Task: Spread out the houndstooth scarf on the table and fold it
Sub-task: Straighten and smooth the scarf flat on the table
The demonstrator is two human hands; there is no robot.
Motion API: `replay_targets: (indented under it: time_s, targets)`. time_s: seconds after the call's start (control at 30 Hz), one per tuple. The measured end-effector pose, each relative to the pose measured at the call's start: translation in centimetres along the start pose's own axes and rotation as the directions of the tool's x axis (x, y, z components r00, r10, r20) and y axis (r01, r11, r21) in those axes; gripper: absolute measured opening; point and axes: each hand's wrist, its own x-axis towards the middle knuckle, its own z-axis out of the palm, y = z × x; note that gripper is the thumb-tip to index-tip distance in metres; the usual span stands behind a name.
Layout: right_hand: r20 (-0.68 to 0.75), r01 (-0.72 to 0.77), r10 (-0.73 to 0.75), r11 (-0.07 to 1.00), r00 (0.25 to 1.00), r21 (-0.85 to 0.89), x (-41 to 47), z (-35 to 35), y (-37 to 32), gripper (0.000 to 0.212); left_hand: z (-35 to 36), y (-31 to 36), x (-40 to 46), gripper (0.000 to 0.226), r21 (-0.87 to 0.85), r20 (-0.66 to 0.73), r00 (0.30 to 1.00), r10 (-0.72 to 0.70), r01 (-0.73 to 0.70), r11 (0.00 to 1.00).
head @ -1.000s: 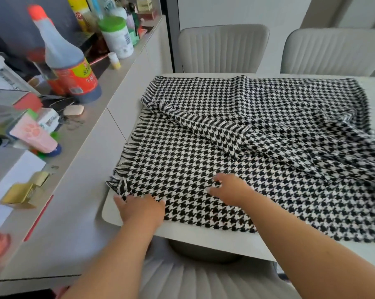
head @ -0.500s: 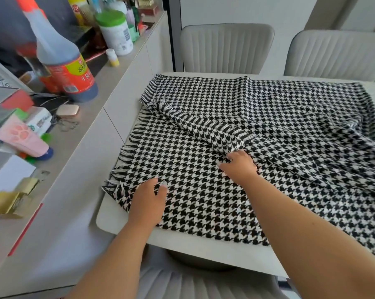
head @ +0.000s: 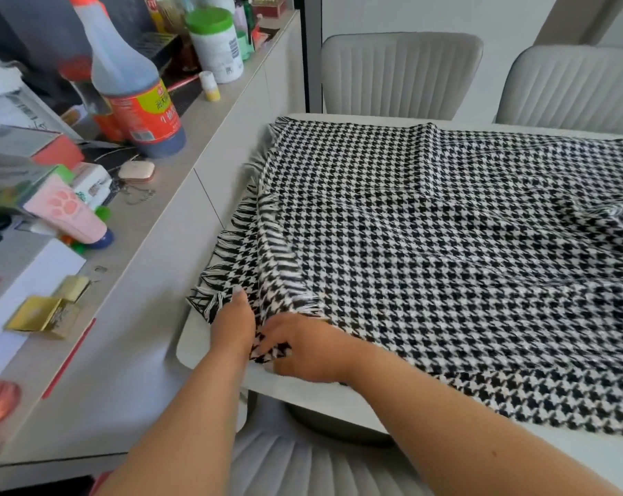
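The black-and-white houndstooth scarf (head: 446, 252) lies doubled over on the white table (head: 195, 347), its two fringed ends stacked along the left side. My left hand (head: 233, 325) lies flat on the near left corner, fingers pointing away, pressing the fringe down. Right beside it, my right hand (head: 303, 349) rests on the near edge with its fingers curled on the upper layer's corner. The right part of the scarf still shows ripples and folds.
A grey counter (head: 152, 245) runs along the left, crowded with a large sauce bottle (head: 134, 98), a white jar with a green lid (head: 215, 48), a pink tube (head: 65, 213) and a gold box (head: 43, 316). Two pale chairs (head: 399, 73) stand behind the table, another chair seat below me.
The upper layer, which lay diagonally across the scarf, has been pulled toward me and now covers the lower layer. My right hand came from mid-scarf to the near left corner, beside my left hand.
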Motion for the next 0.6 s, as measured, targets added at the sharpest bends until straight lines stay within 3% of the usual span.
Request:
replay_targets:
  time_s: [0.07, 0.13, 0.2, 0.3, 0.37, 0.47, 0.5, 0.6]
  targets:
    - [-0.026, -0.053, 0.055, 0.997, 0.998, 0.055, -0.2, 1.0, 1.0, 0.026, -0.1, -0.4, 0.4, 0.073, -0.109, -0.004, 0.999, -0.054, 0.053, 0.993]
    - [-0.099, -0.109, 0.116, 0.991, 0.988, 0.074, -0.9, 1.5, 2.3, 0.025, -0.2, -0.3, 0.0, 0.067, -0.113, 0.006, 1.000, -0.027, 0.028, 0.993]
    - [-0.169, -0.206, 0.214, 0.976, 0.962, 0.067, -1.7, 1.7, 3.7, 0.026, -0.1, -0.3, -0.5, 0.073, -0.026, 0.023, 0.999, 0.038, -0.038, 0.999]
    - [-0.243, -0.339, 0.320, 0.940, 0.916, -0.037, -2.8, 2.0, 5.5, 0.027, 0.5, -1.0, -1.0, 0.090, 0.299, 0.065, 0.977, 0.202, -0.212, 0.930]
    - [-0.265, -0.386, 0.350, 0.917, 0.898, -0.096, -3.5, 2.0, 6.5, 0.029, 0.7, -1.5, -1.1, 0.064, 0.512, 0.115, 0.955, 0.274, -0.294, 0.807]
    - [-0.266, -0.429, 0.384, 0.892, 0.884, -0.140, -4.5, 1.7, 7.6, 0.039, 0.5, -1.9, -0.6, 0.005, 0.615, 0.148, 0.932, 0.331, -0.349, 0.707]
    - [-0.277, -0.437, 0.385, 0.885, 0.880, -0.160, -4.8, 1.6, 8.0, 0.043, 0.3, -2.0, -0.3, 0.008, 0.598, 0.126, 0.930, 0.346, -0.349, 0.721]
    - [-0.318, -0.458, 0.383, 0.864, 0.867, -0.208, -5.3, 1.3, 8.7, 0.047, -0.4, -1.5, 0.0, 0.014, 0.389, -0.045, 0.962, 0.269, -0.231, 0.892]
